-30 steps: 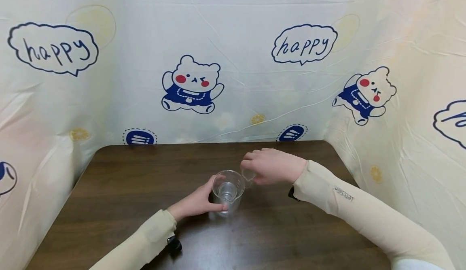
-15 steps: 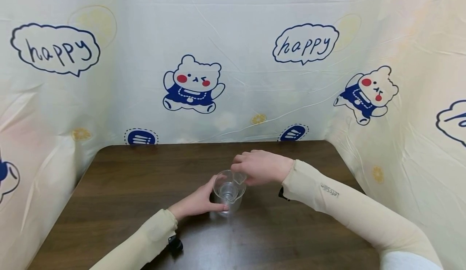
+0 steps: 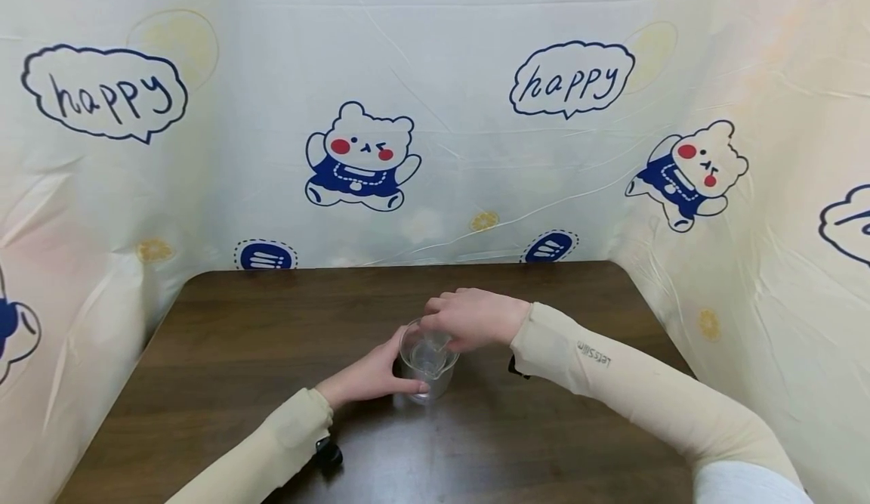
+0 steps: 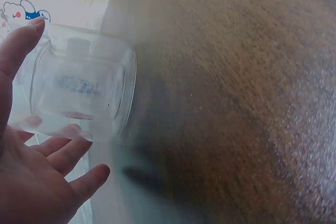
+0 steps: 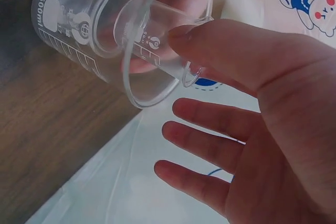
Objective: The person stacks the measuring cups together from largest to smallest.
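Observation:
A large clear beaker marked 500ml stands upright on the table. My left hand grips its side, thumb in front and fingers behind. In the left wrist view, the thumb and fingertips lie along the glass of this beaker. Inside it sits a second, medium beaker, its rim below the large one's rim. From above, my right hand pinches a small beaker near its rim between thumb and index finger; the other fingers are extended. The small beaker's lower end is within the large beaker, at the medium one's mouth.
The brown wooden table extends around the beakers. A pale curtain printed with bears and "happy" bubbles hangs behind the table and along both sides.
My right hand has moved left and slightly down, bringing the small beaker from beside the large one to over and into its mouth. The left hand keeps its grip in place.

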The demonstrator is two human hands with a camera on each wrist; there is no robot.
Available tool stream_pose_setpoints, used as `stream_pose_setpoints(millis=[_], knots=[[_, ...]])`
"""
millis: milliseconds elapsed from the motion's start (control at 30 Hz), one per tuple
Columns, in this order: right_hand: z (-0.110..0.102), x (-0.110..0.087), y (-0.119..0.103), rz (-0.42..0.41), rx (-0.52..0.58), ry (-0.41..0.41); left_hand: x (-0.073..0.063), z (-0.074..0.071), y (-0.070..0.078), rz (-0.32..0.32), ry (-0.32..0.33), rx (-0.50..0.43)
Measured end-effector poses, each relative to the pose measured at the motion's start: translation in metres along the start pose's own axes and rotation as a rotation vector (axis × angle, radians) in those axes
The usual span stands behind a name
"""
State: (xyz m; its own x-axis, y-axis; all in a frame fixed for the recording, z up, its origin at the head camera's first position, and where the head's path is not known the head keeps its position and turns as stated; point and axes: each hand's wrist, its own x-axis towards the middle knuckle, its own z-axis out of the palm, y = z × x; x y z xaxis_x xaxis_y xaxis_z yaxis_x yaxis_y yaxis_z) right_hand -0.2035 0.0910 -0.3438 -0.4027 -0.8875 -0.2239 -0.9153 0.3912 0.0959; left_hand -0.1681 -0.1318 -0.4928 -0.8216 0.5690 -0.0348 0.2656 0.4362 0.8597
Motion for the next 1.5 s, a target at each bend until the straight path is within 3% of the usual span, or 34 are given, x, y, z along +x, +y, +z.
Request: stream_pose_setpoints(millis=[600, 1033, 1500], knots=[[0.023, 0.016, 0.000, 0.003, -0.005, -0.041, -0.001, 0.002, -0.002, 0.007, 0.002, -0.005], [0.034, 0.023, -0.001, 0.028, -0.034, -0.071, 0.001, 0.003, -0.001, -0.031, 0.011, 0.012], [0.038, 0.029, 0.000, 0.017, -0.073, -0.046, 0.001, 0.001, -0.001, -0.019, 0.010, 0.010]])
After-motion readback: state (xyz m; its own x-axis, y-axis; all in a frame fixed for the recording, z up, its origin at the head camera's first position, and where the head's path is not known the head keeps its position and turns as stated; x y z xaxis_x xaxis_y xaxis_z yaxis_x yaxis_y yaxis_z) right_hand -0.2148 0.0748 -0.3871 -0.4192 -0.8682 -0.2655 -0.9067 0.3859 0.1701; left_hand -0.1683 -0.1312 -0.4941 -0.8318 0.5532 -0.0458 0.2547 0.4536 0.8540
